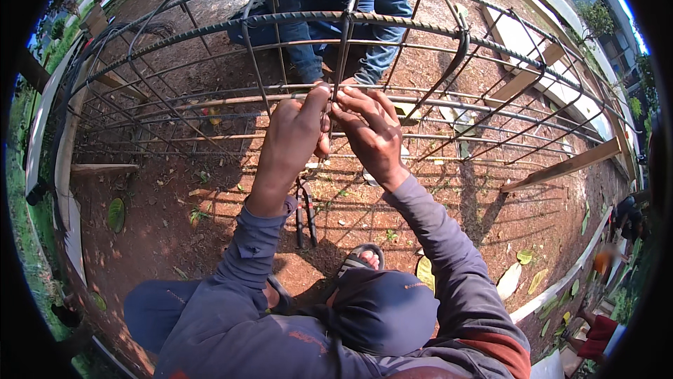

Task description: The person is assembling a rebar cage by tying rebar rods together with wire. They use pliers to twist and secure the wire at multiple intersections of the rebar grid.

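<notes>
Reddish soil (175, 228) underlies a rebar cage (294, 16) spanning upper frame, presumably stiff, heavy, best grasped by its stirrups; left hand (291, 130) and right hand (371, 126) pinch the central stirrup (342, 56).

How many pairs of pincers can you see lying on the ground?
1 pair: the red-and-black-handled pincers on the reddish soil, below the person's left hand in the picture. Others could be hidden behind the person's arms or legs.
</notes>
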